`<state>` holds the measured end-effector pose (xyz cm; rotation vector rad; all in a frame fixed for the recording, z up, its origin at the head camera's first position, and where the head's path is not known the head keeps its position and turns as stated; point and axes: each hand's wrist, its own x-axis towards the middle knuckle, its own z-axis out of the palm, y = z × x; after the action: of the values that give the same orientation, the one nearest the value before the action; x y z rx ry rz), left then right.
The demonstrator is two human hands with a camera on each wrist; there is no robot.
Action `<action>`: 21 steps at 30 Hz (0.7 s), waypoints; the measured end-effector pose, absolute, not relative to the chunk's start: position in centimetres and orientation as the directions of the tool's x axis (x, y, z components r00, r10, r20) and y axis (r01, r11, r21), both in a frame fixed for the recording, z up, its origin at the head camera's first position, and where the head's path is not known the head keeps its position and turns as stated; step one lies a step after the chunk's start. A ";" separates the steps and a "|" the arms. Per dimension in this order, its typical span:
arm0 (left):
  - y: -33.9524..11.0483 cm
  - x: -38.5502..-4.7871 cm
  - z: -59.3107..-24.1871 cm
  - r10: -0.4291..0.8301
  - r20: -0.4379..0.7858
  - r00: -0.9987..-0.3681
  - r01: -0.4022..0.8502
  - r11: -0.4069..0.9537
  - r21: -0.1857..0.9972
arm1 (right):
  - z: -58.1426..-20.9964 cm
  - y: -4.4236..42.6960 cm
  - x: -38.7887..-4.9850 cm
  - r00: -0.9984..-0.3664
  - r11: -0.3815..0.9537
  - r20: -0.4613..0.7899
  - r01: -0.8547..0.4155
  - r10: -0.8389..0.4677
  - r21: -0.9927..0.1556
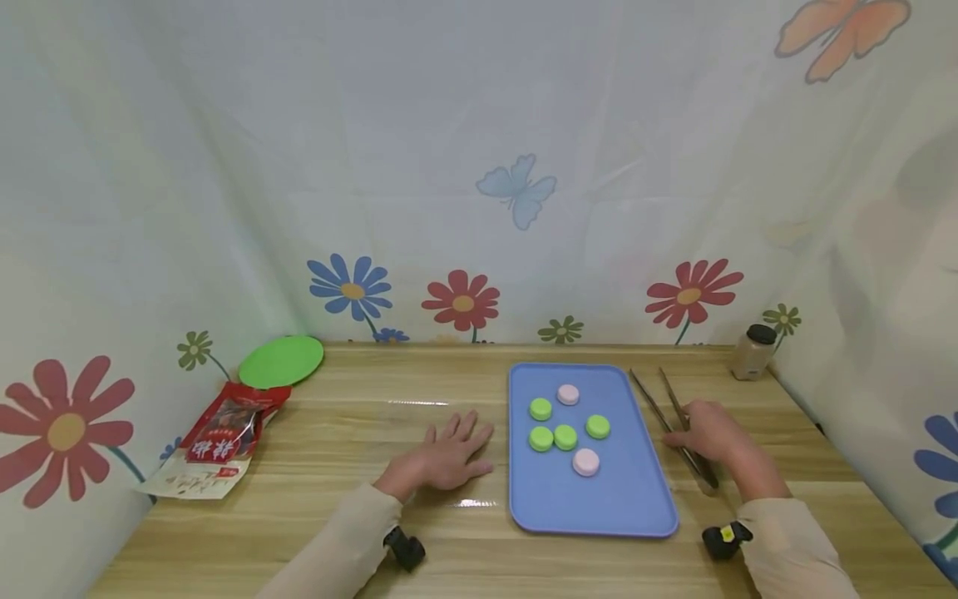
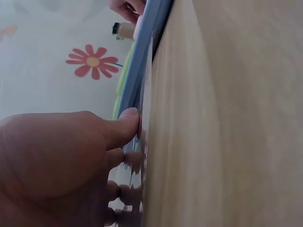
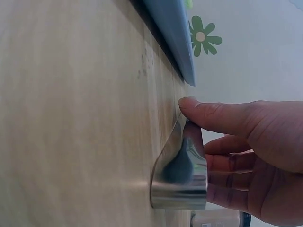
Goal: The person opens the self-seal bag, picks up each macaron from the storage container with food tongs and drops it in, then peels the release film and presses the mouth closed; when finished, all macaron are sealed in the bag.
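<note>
My right hand [image 1: 714, 434] has its thumb on one side of a pair of metal tongs [image 1: 664, 412] and its fingers on the other. The tongs lie on the table with their two arms spread and tips pointing away. In the right wrist view, the tongs' bent end [image 3: 177, 189] shines beside the thumb. My left hand [image 1: 449, 456] rests on the table with fingers spread and holds nothing. Between the hands lies a blue tray [image 1: 591, 507] bearing several green round pieces [image 1: 597, 427] and two pink ones [image 1: 586, 462] that look like macarons.
A jar with a black lid [image 1: 752, 353] stands at the back right corner. At the left lie a green round plate [image 1: 280, 361], leaning near the curtain, and a red food packet [image 1: 224, 428]. A flowered curtain [image 1: 419, 166] encloses the wooden table [image 1: 359, 441] at the back and sides.
</note>
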<state>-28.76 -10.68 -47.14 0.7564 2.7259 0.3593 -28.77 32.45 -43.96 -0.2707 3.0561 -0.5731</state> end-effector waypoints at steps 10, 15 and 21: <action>-10.7 -28.5 -47.3 0.537 -0.175 -0.826 0.459 0.819 0.344 | -43.9 32.6 -28.9 -0.986 0.918 -0.001 -0.157 -0.169 -0.365; -10.8 -28.7 -47.7 0.535 -0.153 -0.831 0.448 0.807 0.384 | -44.0 32.6 -28.8 -0.983 0.915 0.008 -0.172 -0.182 -0.366; -10.9 -29.0 -48.2 0.520 -0.109 -0.847 0.428 0.790 0.439 | -44.1 32.7 -28.7 -0.982 0.906 0.019 -0.183 -0.190 -0.383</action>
<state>-28.99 -10.87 -48.24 0.7402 2.7560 0.5977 -28.72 32.67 -44.08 -0.2983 3.0486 -0.6095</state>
